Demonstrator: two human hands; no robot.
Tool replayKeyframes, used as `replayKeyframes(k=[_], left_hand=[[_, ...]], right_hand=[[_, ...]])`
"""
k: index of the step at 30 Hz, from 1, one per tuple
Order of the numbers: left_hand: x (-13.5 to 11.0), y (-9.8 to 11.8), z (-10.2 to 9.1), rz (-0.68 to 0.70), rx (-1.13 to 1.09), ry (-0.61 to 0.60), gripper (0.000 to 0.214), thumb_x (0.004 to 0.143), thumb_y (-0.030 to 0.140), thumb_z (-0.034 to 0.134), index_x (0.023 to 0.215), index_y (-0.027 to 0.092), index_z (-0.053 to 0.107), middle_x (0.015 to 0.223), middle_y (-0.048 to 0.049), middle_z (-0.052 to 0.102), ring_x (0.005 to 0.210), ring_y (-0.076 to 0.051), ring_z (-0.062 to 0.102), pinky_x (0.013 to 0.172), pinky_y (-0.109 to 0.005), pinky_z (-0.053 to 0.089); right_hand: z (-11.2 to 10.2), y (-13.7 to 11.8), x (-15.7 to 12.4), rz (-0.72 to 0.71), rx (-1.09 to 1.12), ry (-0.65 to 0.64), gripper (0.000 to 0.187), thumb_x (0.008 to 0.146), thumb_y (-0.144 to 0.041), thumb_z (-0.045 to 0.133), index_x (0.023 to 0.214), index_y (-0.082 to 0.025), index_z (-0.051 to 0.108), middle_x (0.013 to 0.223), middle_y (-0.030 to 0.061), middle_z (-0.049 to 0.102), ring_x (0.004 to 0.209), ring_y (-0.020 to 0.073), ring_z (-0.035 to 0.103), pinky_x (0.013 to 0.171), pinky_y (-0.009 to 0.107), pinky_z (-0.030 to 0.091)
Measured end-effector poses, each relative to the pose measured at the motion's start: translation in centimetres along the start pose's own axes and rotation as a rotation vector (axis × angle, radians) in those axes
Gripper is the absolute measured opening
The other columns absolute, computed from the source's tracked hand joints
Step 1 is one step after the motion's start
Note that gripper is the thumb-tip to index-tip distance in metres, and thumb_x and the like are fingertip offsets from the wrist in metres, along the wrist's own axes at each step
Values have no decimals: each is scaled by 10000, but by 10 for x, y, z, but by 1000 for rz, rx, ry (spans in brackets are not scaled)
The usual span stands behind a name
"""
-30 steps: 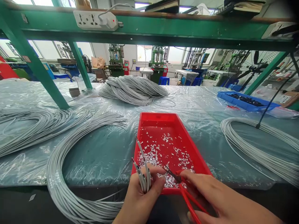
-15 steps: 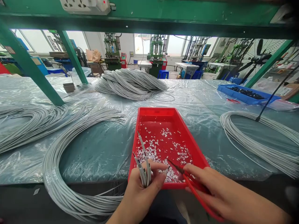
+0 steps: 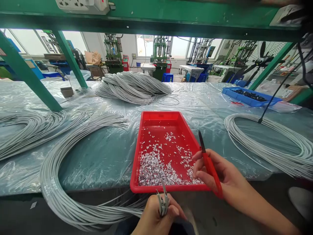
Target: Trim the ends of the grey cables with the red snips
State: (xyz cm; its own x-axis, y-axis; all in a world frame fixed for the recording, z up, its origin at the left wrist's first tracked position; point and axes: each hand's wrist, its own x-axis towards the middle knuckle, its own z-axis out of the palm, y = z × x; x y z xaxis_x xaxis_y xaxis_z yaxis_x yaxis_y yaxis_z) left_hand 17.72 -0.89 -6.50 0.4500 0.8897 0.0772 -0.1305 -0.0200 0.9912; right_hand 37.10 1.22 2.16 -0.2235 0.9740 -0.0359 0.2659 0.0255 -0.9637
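My left hand is closed around several grey cables, their cut ends sticking up just below the near rim of the red tray. In my right hand, over the tray's right side, is a pair of red-handled scissors, its dark pointed blades up and together. Small silvery foil scraps lie scattered in the tray, thickest at the near end. Left of it, a long bundle of grey cable curves off the table edge toward my left hand.
A big heap of coiled cable lies behind the tray, with another coil at right. A blue tray of black parts stands at the back right. Green posts and a crossbeam frame the table.
My left hand has moved down and right, below the tray's rim, with the cables. My right hand has lifted away from them, turning the scissors upright with the blades closed.
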Motion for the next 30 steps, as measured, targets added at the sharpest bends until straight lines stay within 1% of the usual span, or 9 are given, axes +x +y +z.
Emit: replayKeyframes(k=[4,7,9,12,15,18,21,26,30], left_hand=[[-3,11,-10,-181,-374,-120,556,674,671,659,688,116,620,475,49,288,425,-31,214,436,-193,139],[-4,18,-20,-163,-448,-99,351,804,487,663,813,137,682,575,22,355,497,-35,301,475,-173,201],[-4,22,-23,-167,-478,-32,287,814,431,677,890,157,711,622,7,402,555,-39,369,509,-159,242],[-3,29,-23,-172,-550,57,332,743,406,751,899,129,653,558,39,425,439,-6,364,435,-138,219],[-1,40,-17,-224,-577,185,444,629,397,828,804,124,524,537,79,420,347,22,258,359,-132,146],[-1,51,-10,-303,-520,312,501,577,419,848,748,121,483,493,95,371,376,21,218,376,-126,125],[-2,56,-2,-294,-485,371,478,569,413,849,743,110,522,480,88,379,394,17,250,396,-117,154],[-3,49,6,-169,-432,506,332,571,305,853,679,110,607,587,43,531,505,-5,429,545,-119,375],[-4,34,0,-95,-249,400,203,720,296,763,734,135,639,589,35,517,545,-31,443,560,-130,391]], right_hand=[[11,-3,-4,47,75,-73,279,888,-409,597,1044,-224,458,854,-21,507,777,87,498,719,183,435],[18,2,-9,52,103,-98,373,869,-479,603,1109,-248,437,875,-18,505,812,94,512,755,184,453],[16,14,-15,-21,52,-146,574,870,-603,519,1298,-262,347,1008,34,538,902,134,538,861,250,463],[5,41,-28,12,-133,-254,851,880,-711,310,1504,-199,43,1418,201,333,1166,269,508,1021,446,404],[-2,57,-40,6,-492,-168,753,897,-620,378,1518,-254,157,1511,147,268,1300,336,409,1020,504,404],[6,45,-42,-329,-752,-63,502,887,-434,469,1360,-270,434,1275,112,579,1098,294,602,782,378,567],[22,17,-37,-483,-817,-26,229,800,-269,490,1016,-227,557,931,58,708,754,222,686,527,277,541],[39,-9,-32,-397,-920,31,150,735,-223,514,868,-194,577,699,49,679,565,204,630,503,286,497],[44,-7,-34,-309,-934,134,253,781,-283,553,1014,-197,604,692,60,653,653,230,633,564,285,487]])
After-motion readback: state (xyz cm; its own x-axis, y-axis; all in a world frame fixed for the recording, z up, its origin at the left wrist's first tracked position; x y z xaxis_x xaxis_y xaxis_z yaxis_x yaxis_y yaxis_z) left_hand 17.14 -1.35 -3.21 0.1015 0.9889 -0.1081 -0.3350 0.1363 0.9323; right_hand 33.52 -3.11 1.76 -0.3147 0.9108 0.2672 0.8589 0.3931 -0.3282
